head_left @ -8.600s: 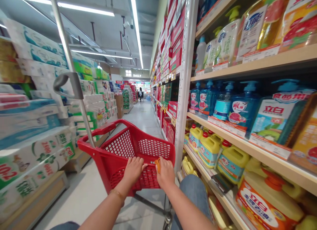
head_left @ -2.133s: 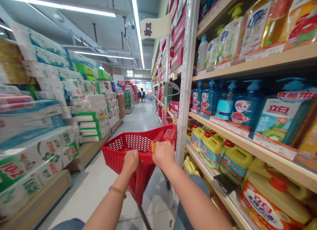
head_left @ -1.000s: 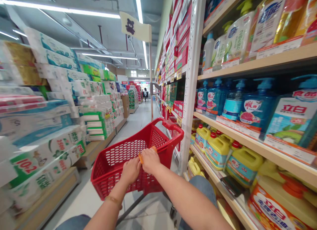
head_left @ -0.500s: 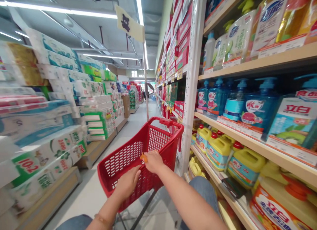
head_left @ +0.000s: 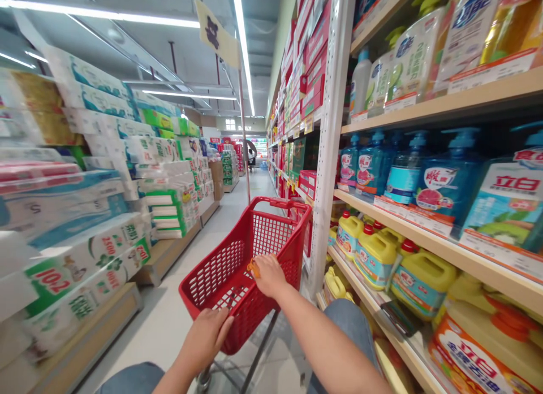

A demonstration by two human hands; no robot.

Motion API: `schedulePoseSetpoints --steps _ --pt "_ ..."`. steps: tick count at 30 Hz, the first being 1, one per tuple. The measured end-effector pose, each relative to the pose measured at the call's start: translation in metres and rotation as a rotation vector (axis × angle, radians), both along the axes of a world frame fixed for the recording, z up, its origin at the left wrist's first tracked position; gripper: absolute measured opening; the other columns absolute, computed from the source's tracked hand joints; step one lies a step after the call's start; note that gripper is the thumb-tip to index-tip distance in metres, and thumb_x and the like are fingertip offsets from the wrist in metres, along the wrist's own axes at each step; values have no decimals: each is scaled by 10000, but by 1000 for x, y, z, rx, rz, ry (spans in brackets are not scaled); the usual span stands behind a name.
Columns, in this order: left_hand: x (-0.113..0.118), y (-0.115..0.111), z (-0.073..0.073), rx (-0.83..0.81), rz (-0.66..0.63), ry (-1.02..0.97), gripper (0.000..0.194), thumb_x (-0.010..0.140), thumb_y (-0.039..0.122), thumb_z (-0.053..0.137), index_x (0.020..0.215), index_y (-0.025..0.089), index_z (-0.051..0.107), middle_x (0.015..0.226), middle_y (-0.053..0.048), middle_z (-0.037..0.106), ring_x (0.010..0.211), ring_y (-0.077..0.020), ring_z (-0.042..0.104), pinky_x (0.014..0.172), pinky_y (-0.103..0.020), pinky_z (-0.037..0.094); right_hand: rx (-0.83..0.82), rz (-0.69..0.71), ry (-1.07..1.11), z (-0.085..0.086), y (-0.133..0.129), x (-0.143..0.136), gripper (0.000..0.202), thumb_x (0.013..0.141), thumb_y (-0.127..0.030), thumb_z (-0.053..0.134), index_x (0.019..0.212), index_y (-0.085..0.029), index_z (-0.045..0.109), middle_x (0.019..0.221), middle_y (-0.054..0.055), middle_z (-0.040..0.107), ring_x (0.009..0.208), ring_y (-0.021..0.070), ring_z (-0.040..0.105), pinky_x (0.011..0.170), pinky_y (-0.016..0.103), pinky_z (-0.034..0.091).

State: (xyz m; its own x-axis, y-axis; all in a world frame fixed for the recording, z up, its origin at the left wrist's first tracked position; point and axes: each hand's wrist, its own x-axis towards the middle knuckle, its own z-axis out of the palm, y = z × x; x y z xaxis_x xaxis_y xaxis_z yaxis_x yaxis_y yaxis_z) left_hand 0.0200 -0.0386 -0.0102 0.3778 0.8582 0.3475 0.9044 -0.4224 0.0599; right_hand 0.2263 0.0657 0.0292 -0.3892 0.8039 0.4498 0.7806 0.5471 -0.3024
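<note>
A red plastic shopping cart basket stands in the aisle in front of me, tilted, with nothing in it. My right hand rests on its near rim and holds a small orange thing. Lower down, my left hand lies against the basket's near bottom corner, fingers curled, close to the metal cart frame. A thin pole with a cream flag showing a bear rises from the cart's far end.
Shelves on the right carry yellow jugs and blue pump bottles of detergent. Stacked tissue packs line the left side. A white shelf upright stands just right of the cart. The pale floor runs far ahead.
My left hand has left the basket rim and dropped to its lower near corner. The cart has swung and tipped, its flag pole moving leftward. My right hand stays on the rim.
</note>
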Motion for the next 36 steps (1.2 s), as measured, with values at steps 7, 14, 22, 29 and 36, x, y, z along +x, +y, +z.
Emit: schedulePoseSetpoints --steps 7,14,22,29,36 --pt "28 -1 -6 51 -1 1 383 984 382 311 802 215 603 786 -35 668 773 -213 599 736 -365 379 15 203 -46 -4 -22 1 362 896 -346 547 1219 -182 559 1246 76 616 1171 207 515 1074 361 269" --pt "38 -3 1 16 -155 -3 314 974 404 353 874 224 590 869 -24 669 818 -201 578 766 -349 355 -6 -14 -10 4 -9 34 276 908 -268 497 1149 -180 597 1183 92 640 1153 218 531 1064 386 281" --pt "41 3 -8 58 8 2 371 976 439 327 851 221 600 845 -29 664 808 -222 567 736 -362 325 20 163 -21 -16 -35 53 405 878 -281 533 1271 -183 542 1320 82 577 1254 198 467 1112 356 235" --pt "27 14 3 78 -158 4 335 969 418 371 783 223 571 801 -7 646 793 -190 555 804 -351 356 -32 -83 -104 -2 -28 57 223 829 -216 515 971 -141 670 1015 116 684 1056 234 575 1029 371 319" --pt "21 18 -3 126 -125 13 333 970 391 375 754 213 556 737 -4 642 735 -183 549 827 -374 384 -84 71 -60 -18 -68 76 333 868 -263 493 1155 -172 636 1176 92 668 1133 219 571 1046 359 340"
